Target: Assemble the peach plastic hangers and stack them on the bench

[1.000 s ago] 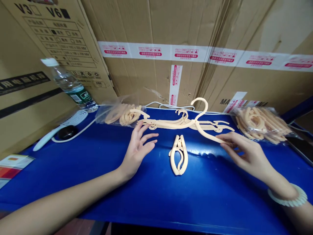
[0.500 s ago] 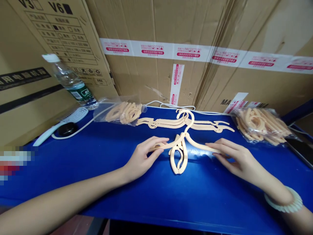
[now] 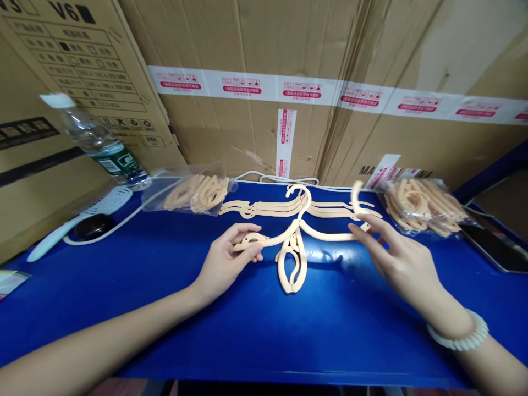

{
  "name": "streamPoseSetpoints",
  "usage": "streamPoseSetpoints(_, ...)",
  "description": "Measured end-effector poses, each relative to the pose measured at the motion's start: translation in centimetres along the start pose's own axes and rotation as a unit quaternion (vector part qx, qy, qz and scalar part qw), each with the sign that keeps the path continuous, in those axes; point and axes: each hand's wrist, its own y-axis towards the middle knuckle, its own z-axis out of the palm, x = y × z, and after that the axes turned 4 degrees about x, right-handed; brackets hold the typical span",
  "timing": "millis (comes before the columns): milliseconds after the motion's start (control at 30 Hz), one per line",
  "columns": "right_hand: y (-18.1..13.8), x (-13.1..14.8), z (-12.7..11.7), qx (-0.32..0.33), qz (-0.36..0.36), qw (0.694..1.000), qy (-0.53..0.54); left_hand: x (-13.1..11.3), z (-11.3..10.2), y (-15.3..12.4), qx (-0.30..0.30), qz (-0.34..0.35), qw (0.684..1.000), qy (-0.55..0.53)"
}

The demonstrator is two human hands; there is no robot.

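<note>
A cream plastic hanger (image 3: 307,231) lies across the blue table (image 3: 173,297), spread wide. My left hand (image 3: 225,261) pinches its left arm tip. My right hand (image 3: 398,258) holds its right end with the fingers, where the tip bends upward. Under the hanger's middle lies a folded hanger (image 3: 291,264), flat on the table. Behind them rests a row of spread hangers (image 3: 264,208).
Two clear bags of folded hangers sit at the back: the left bag (image 3: 192,192) and the right bag (image 3: 424,206). A water bottle (image 3: 97,140), a white brush (image 3: 78,220) and a cable lie at left. Cardboard boxes (image 3: 289,82) wall the back. A dark phone (image 3: 493,247) is at right.
The hanger came off the back row toward me and was laid over the folded one. My left hand took its left end, and the right end now bends upward.
</note>
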Motion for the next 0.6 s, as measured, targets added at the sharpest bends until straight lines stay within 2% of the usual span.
streamPoseSetpoints(100, 0.5, 0.8, 0.3, -0.022, 0.019, 0.991, 0.133, 0.0, 0.0, 0.0, -0.006, -0.004, 1.000, -0.015)
streamPoseSetpoints(200, 0.9, 1.3, 0.6, -0.027, 0.081, 0.961, 0.261, 0.0, 0.0, -0.1, -0.015, -0.008, 1.000, -0.027)
streamPoseSetpoints(333, 1.1, 0.5, 0.7, -0.004, 0.177, 0.891, 0.419, 0.1, 0.0, -0.1, -0.039, -0.015, 0.997, -0.062)
streamPoseSetpoints(467, 1.4, 0.3, 0.8, 0.007, 0.235, 0.828, 0.509, -0.2, 0.5, -0.3, -0.059, -0.049, 0.988, -0.135)
streamPoseSetpoints(533, 1.6, 1.0, 1.0, 0.007, 0.254, 0.792, 0.556, -0.4, 0.9, -0.6, -0.048, -0.058, 0.986, -0.149)
streamPoseSetpoints(600, 1.9, 2.3, 1.3, -0.003, 0.262, 0.742, 0.617, -0.6, 1.3, -0.9, -0.016, -0.061, 0.989, -0.132)
